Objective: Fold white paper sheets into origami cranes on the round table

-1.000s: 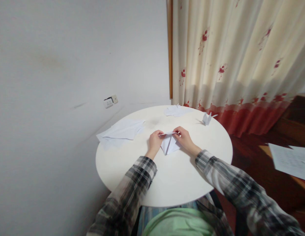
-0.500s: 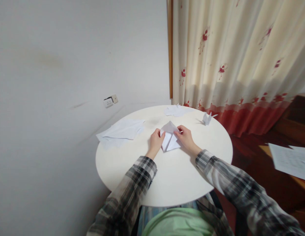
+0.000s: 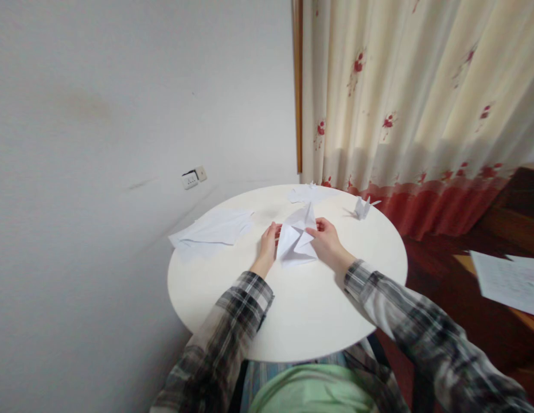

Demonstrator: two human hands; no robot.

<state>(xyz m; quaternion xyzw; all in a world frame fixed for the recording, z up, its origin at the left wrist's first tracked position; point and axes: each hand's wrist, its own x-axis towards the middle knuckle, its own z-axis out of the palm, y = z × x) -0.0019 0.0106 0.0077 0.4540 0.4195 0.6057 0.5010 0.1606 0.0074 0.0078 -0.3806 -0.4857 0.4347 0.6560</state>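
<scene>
A partly folded white sheet of paper [image 3: 292,222] stands in front of me over the table, its creased flaps spread. My right hand [image 3: 327,238] pinches its right side, thumb on the front and fingers behind. At the left edge of the sheet is my left hand [image 3: 268,244]; its thumb is off the paper's front, and its fingers reach to the edge, tips partly hidden. Beyond my right hand stands a folded paper crane [image 3: 362,208].
The round white table [image 3: 310,321] holds loose white sheets [image 3: 215,226] at left and more paper [image 3: 307,193] at the far edge. A wall socket [image 3: 190,181] is at left. Behind hangs a curtain [image 3: 404,115]; written sheets [image 3: 507,281] lie on furniture at right.
The folded sheet has spread wider and taller, its top point now higher and further right. My left thumb has come off its front, while my right hand keeps its pinch.
</scene>
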